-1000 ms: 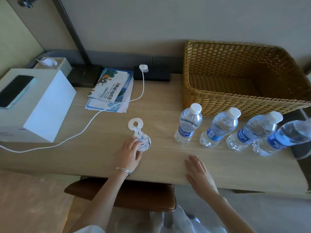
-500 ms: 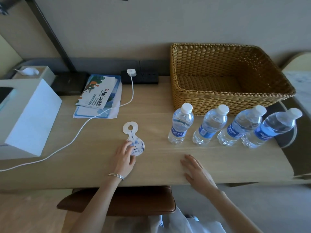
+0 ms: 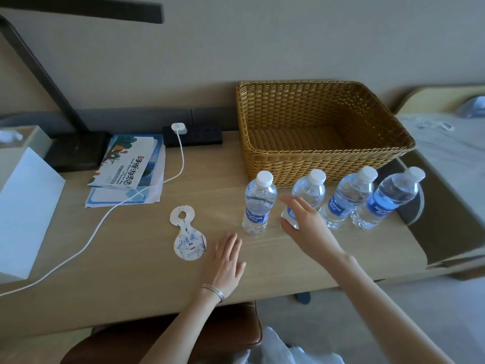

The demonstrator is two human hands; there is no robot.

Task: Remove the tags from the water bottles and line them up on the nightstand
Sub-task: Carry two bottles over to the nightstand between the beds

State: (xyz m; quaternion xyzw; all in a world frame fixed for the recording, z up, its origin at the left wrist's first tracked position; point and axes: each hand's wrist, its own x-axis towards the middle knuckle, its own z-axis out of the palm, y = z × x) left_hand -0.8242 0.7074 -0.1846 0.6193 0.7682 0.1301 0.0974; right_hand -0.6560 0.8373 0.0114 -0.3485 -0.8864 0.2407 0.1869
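Head view shows our long wooden nightstand (image 3: 131, 279) first, since it is the biggest thing. At its back sits a big woven basket (image 3: 325, 164), and we see nothing in it. On the left is a white box (image 3: 23, 206), cut off by the edge, so we cannot tell what it is. Some paper booklets (image 3: 128, 166) lie near a white cable (image 3: 105, 222) that runs off to the left.

Four water bottles stand in a row just in front of the basket. The first bottle (image 3: 258, 203) is on the left, then the second bottle (image 3: 311, 190), the third bottle (image 3: 346, 200) and the fourth bottle (image 3: 388, 200). All have white caps and no tags on their necks.

Our right hand (image 3: 307, 224) reaches to the second bottle with fingers spread apart. It hides the low part of that bottle, so we cannot tell if it is touching. Our left hand (image 3: 225, 261) is flat and empty near the table, fingers loosely together, just beside the paper tag (image 3: 187, 237). The tag may be a little pile; we cannot tell.

What could go wrong? The bottles stand very close, so a quick push on one may knock the next one over. The fourth bottle is near the table's end and could roll off.
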